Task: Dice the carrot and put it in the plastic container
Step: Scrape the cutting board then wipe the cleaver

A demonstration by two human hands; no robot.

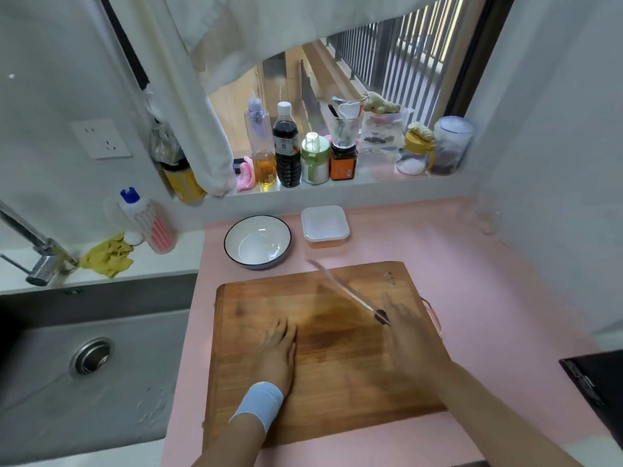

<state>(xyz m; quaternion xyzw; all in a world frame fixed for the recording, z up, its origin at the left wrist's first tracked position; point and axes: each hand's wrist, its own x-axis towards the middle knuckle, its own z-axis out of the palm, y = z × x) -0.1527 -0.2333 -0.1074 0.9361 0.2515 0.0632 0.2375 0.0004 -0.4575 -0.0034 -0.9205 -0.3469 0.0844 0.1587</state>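
A wooden cutting board [337,382] lies on the pink counter, and I see no carrot on it. My left hand [278,348] rests flat on the board with straight fingers and a blue band at the wrist. My right hand [408,335], blurred by motion, holds the dark handle of a knife [340,286], its blade pointing up-left over the board's far edge. The plastic container [324,225] stands behind the board with its white lid on. Orange contents show through its lower wall.
A white bowl with a dark rim [258,241] sits left of the container. A steel sink [91,358] and tap [40,254] lie to the left. Bottles and jars [286,146] line the window sill. A dark object [596,379] sits at the right edge.
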